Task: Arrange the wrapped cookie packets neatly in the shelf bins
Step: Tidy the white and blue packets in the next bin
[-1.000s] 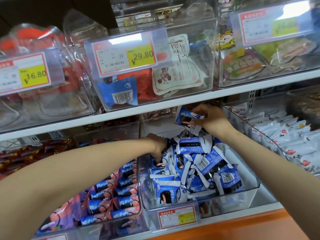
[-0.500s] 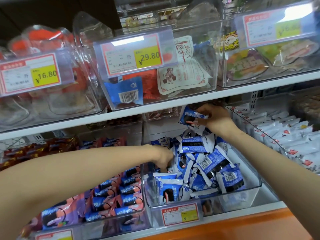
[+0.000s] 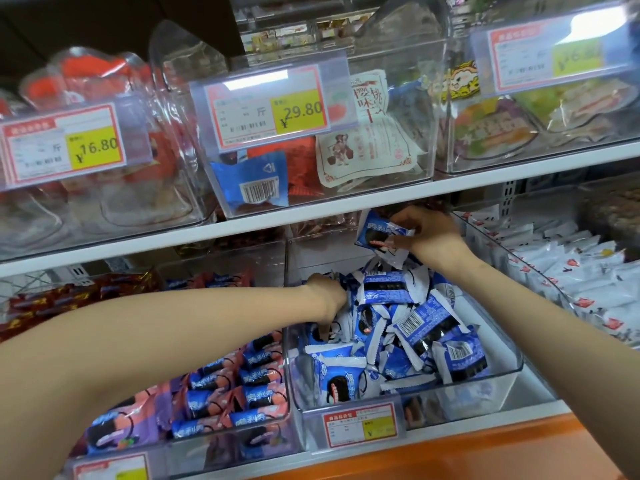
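A clear plastic bin on the lower shelf holds a loose heap of blue-and-white cookie packets. My right hand pinches one blue cookie packet at the back of the bin, just under the upper shelf edge. My left hand reaches into the left side of the same bin, fingers pushed down among the packets; whether it holds one is hidden.
A bin of pink-and-blue cookie packets sits to the left, a bin of white packets to the right. The white upper shelf carries clear bins with price tags. An orange ledge runs below.
My right hand holding its packet has stayed at the back of the bin. My left hand has dug a little deeper among the packets. The camera shifted slightly.
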A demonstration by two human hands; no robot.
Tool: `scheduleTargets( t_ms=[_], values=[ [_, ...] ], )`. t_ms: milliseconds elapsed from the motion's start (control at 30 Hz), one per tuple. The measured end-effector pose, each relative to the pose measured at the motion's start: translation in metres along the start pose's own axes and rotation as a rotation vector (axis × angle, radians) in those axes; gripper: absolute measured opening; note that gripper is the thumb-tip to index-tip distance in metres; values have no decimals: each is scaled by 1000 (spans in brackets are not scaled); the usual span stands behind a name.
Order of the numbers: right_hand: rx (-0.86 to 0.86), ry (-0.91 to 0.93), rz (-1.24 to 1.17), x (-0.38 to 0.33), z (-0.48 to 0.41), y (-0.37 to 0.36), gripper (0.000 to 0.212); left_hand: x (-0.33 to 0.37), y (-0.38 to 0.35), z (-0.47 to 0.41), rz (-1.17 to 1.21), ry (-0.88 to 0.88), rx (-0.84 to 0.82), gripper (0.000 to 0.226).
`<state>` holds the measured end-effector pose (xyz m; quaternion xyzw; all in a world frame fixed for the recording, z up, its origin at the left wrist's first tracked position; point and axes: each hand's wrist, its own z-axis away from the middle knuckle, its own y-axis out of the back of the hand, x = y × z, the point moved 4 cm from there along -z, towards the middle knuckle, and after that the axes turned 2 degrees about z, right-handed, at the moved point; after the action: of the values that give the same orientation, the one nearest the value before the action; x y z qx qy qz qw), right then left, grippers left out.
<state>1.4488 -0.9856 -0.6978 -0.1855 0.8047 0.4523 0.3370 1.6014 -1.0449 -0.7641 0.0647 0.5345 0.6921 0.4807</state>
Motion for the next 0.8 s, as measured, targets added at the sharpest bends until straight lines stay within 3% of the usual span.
scheduleTargets(
  t_ms=[133,233,367,433,533,667,800],
  values=[
    [0,5,-13,-1,1,1,29,-2,4,6,68,-8,-17,39],
    [2,12,-35,1,0,1,27,-7,16,13,209,-37,59,36],
    [12,19,-53,6,-1,2,24,2,5,19,510,-220,-202,26],
    [27,31,-38,6,1,3,23,11,-8,22,427,-263,-266,34],
    [36,35,-32,4,2,5,24,17,-16,19,297,-275,-219,56],
    [28,26,-24,4,2,4,24,12,-10,18,293,-325,-207,42],
    [25,31,-33,6,1,2,24,3,-1,18,305,-266,-124,38]
  ],
)
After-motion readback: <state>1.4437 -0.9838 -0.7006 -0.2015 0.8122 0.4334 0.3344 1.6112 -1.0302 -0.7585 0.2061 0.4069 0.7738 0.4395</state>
